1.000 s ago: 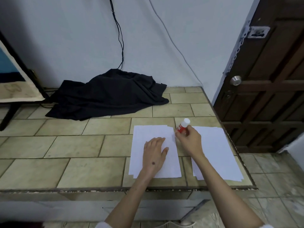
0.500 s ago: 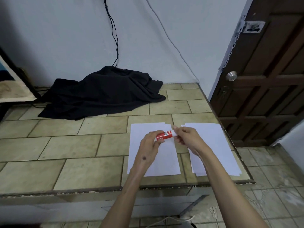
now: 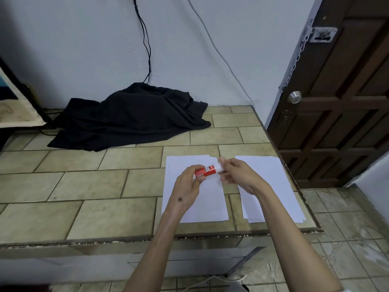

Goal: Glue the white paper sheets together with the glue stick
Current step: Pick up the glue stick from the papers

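A red glue stick (image 3: 205, 171) with a white cap lies sideways between both hands, just above the left stack of white paper sheets (image 3: 208, 205). My left hand (image 3: 188, 187) grips its red body. My right hand (image 3: 237, 175) pinches the white cap end (image 3: 220, 167). A second stack of white sheets (image 3: 273, 186) lies to the right, partly under my right forearm. Whether the cap is on or loose, I cannot tell.
The sheets lie on a tiled counter (image 3: 84, 186) near its front and right edges. A black cloth (image 3: 130, 116) is heaped at the back by the wall, with cables hanging above it. A brown door (image 3: 336, 102) stands to the right.
My left hand left the paper and took the glue stick's body. The stick turned from upright to sideways, and my right hand shifted to the cap end.
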